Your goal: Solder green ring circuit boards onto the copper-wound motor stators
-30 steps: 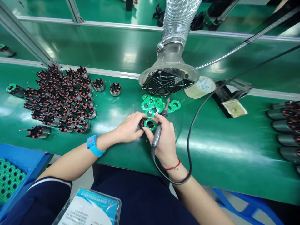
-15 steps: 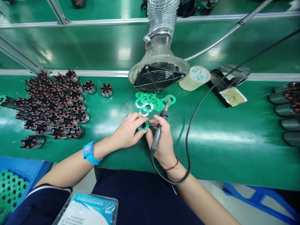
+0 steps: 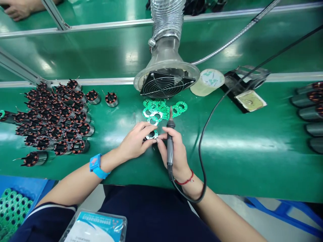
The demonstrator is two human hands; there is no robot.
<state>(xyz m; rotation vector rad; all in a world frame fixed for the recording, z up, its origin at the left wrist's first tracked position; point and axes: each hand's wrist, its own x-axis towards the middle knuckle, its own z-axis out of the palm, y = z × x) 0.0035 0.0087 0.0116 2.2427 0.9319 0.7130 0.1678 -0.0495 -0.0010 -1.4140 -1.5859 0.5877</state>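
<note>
My left hand (image 3: 133, 143) is closed, thumb and fingers pinching a small ring-shaped circuit board (image 3: 154, 135) by its edge. Light glares off the board's face, and whatever lies beneath it is hidden. My right hand (image 3: 178, 153) is wrapped round the grey handle of a soldering iron (image 3: 170, 148), whose tip points away from me, well clear of the held board. The right fingertips come up to the board's right edge; whether they touch it I cannot tell. Just beyond both hands lies a loose heap of green ring-shaped circuit boards (image 3: 164, 111).
Many copper-wound motor stators (image 3: 62, 119) crowd the left side, with more stators (image 3: 314, 114) at the far right. A fan-fronted fume extractor (image 3: 164, 85) hangs over the heap. Behind stand a pale roll (image 3: 208, 82) and an iron stand with sponge (image 3: 251, 101). Another person's hand (image 3: 19, 10) shows top left.
The soldering iron has swung more upright, its tip moving left. The held board has tilted and catches more light. Another person's hand has come into view at top left.
</note>
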